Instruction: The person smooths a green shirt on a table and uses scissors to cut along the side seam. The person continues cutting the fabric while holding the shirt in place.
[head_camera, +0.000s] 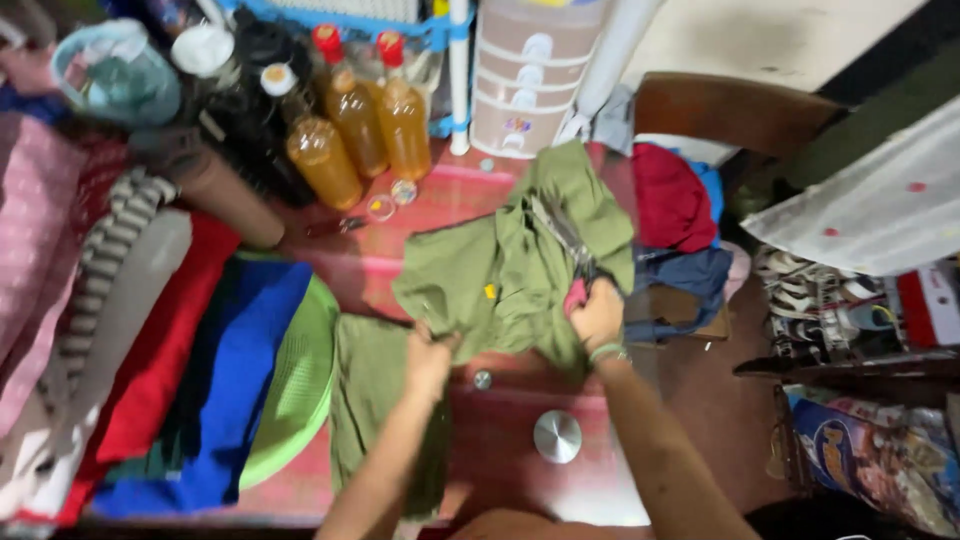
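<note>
In the head view, nearest the camera, two bare forearms reach up from the bottom edge over a red-patterned surface (500, 440), where a round silver lid (557, 436) lies between them. The left hand (430, 355) is closed, fingers pinched on the lower edge of an olive-green garment (505, 265) that is spread across the middle of the surface. The right hand (598, 312), a pale band at its wrist, is also closed, gripping the garment's right side together with a small pink bit of cloth (575, 296). A second olive cloth (375, 400) hangs just below the left hand. To the left lie a green mesh basket (300, 380) and blue and red fabrics (215, 380). Beyond the garment stand three amber bottles (355, 135); a red and blue clothes pile (675, 215) sits to its right
</note>
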